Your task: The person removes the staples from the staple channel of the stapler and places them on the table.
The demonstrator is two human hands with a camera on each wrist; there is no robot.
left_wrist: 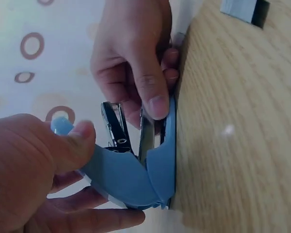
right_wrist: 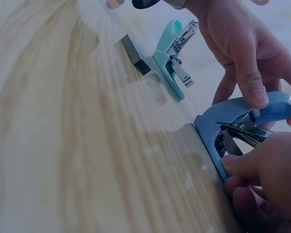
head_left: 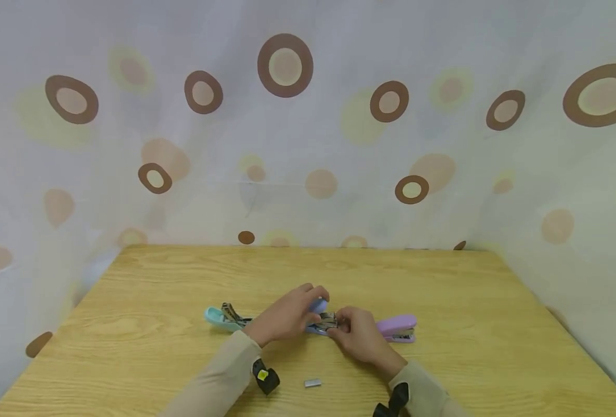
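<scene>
A blue stapler (left_wrist: 121, 174) stands opened on the table, its top cover swung up from the base and its metal inner parts exposed. My left hand (head_left: 289, 313) grips the raised cover, with the thumb on its inner side in the left wrist view. At the base's front end my right hand (head_left: 362, 336) pinches the stapler, thumb over the metal staple channel; those fingertips partly hide the channel. Whether staples lie inside, I cannot tell. Nearer my body than both hands lies a small grey strip of staples (head_left: 313, 383).
To the left lies a teal stapler (head_left: 216, 317), opened with its metal arm raised. A closed-looking purple stapler (head_left: 396, 324) sits just beyond my right hand. The wooden table (head_left: 182, 272) ends at a patterned curtain (head_left: 287, 145) behind and on both sides.
</scene>
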